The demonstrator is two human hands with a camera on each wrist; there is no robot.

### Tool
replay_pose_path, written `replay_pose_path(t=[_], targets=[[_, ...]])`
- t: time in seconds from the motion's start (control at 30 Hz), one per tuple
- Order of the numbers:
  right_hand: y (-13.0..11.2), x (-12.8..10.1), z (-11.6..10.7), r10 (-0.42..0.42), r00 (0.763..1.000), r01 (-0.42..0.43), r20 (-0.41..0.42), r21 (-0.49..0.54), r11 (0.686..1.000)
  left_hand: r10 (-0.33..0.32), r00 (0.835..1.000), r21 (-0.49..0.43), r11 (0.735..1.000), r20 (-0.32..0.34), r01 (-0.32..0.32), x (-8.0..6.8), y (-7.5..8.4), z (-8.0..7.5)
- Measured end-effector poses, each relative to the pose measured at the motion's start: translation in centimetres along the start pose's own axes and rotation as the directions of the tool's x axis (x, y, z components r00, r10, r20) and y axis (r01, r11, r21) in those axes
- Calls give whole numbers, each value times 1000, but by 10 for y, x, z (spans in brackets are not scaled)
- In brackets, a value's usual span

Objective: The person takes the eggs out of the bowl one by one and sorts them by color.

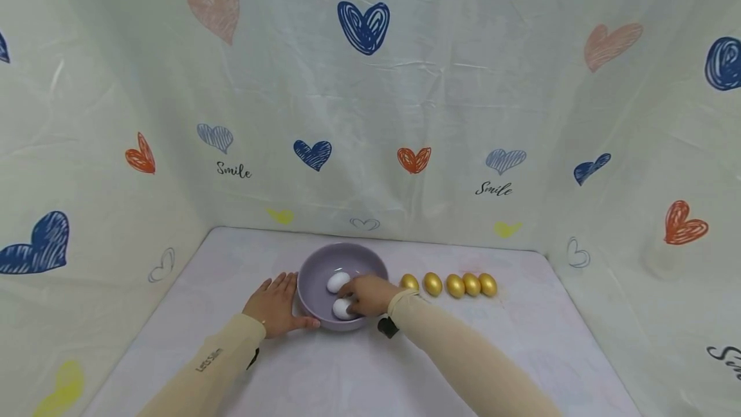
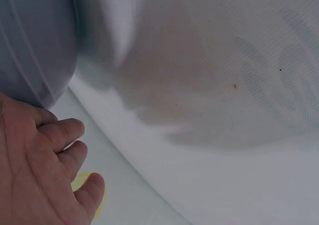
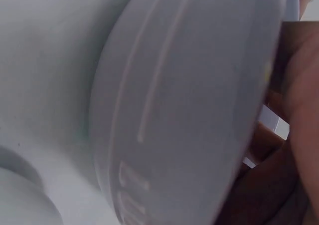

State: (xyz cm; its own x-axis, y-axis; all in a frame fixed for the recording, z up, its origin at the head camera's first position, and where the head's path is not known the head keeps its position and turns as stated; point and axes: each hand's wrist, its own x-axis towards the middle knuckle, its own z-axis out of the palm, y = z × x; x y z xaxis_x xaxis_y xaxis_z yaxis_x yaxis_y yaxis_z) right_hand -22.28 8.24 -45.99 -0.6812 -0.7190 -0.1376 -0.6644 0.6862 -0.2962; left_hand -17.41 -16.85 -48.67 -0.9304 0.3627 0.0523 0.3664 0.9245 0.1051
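A round purple bowl (image 1: pixel 312 275) stands on the table with two white eggs in it. The farther white egg (image 1: pixel 338 282) lies near the middle of the bowl. My right hand (image 1: pixel 370 295) reaches in over the right rim, its curled fingers and thumb on the nearer white egg (image 1: pixel 343 309). In the right wrist view the bowl's wall (image 3: pixel 189 105) hides the egg and the fingertips. My left hand (image 1: pixel 280 306) lies beside the bowl's left side with fingers spread, the thumb along the rim. From the left wrist its fingers (image 2: pixel 72 130) show against the bowl's outside.
To the right of the bowl several golden eggs (image 1: pixel 455 286) lie in a row, the nearest one (image 1: pixel 409 282) close to my right wrist. A heart-printed curtain (image 1: pixel 393 101) rises behind the table (image 1: pixel 347 378) and along both sides.
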Motion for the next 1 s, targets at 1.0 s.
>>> replay_pose_path(t=[1.0], targets=[[-6, 5, 7, 46, 999, -49, 19, 149, 988, -15, 1000, -21, 1000, 16, 15, -1, 3, -6]])
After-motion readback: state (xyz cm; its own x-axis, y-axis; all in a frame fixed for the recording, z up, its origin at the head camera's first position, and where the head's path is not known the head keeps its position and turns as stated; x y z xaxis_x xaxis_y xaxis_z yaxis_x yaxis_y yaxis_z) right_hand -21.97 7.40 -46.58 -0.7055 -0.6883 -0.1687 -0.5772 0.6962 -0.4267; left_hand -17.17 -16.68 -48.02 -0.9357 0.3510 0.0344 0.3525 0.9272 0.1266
